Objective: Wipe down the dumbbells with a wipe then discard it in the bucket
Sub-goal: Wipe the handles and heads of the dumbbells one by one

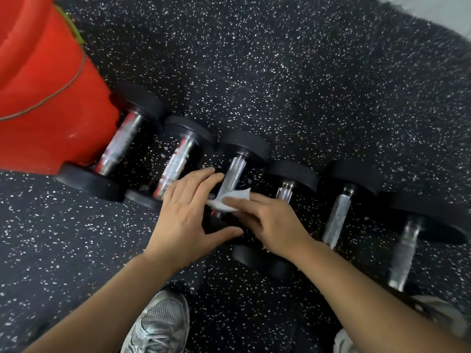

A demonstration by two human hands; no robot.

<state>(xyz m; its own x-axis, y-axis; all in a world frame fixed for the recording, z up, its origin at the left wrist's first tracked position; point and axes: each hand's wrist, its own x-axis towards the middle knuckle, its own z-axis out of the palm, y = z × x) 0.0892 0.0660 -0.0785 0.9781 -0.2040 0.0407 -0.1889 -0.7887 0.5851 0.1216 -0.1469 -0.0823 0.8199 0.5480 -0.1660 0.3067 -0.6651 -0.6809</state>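
Six dumbbells point(230, 174) are lying side by side in a row on the floor point(331, 85), with the bucket point(43, 98) standing at the row's left end, touching the first one. Both hands are lying over the third dumbbell, the left hand point(188, 215) left of the right hand point(270, 222), the wipe point(229, 202) sitting between them on its handle. A shoe point(160, 324) is standing before the row, below the hands.

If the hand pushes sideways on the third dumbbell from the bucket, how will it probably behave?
The third dumbbell has round black ends, so it would probably roll rather than slide. Its neighbours lie close on both sides, so it likely stops soon. It looks solid metal and rubber, probably heavy. The wipe on its handle looks soft and floppy.
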